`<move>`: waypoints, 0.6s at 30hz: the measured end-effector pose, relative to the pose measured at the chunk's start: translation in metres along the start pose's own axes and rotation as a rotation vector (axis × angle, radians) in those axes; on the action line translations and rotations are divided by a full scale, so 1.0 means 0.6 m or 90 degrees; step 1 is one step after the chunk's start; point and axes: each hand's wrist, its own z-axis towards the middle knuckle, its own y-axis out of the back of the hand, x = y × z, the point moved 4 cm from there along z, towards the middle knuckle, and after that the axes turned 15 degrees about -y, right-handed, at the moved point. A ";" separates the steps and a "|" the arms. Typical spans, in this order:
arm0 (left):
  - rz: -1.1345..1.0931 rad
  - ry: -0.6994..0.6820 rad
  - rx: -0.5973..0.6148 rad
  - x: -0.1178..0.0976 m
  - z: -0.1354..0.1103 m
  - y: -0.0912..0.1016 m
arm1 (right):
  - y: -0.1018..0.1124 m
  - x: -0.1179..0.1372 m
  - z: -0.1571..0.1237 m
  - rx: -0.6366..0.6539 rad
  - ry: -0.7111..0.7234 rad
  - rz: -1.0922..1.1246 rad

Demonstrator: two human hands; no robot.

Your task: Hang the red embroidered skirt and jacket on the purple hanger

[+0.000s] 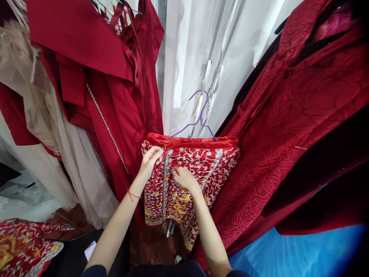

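A red embroidered skirt [184, 154] with silver vines and gold motifs hangs in front of me. A thin purple hanger [198, 120] rises from its red waistband. My left hand [152, 157] is at the waistband's left side, thumb and fingers pinched on a narrow red tie [156, 173] that dangles down the front. Lower and to the right, my right hand [183, 177] is against the embroidered front with its fingers curled together. Whatever those fingers hold, if anything, is hidden.
Plain red dresses [115, 88] and a pale tulle gown [57, 119] hang at left. A patterned red dress [288, 127] hangs close on the right, above blue fabric [300, 250]. White doors [184, 57] stand behind. Another embroidered piece [23, 246] lies lower left.
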 end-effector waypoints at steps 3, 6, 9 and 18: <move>0.061 -0.005 -0.012 0.010 -0.005 -0.003 | 0.032 0.043 -0.001 -0.087 0.153 0.150; 0.089 -0.011 -0.013 0.003 -0.003 -0.007 | 0.053 0.076 -0.002 -0.153 0.261 0.276; 0.103 0.002 0.027 -0.011 0.002 -0.015 | 0.063 0.087 0.001 -0.203 0.304 0.275; 0.150 0.098 0.029 -0.030 0.015 -0.029 | 0.111 0.087 -0.010 -0.222 0.383 0.087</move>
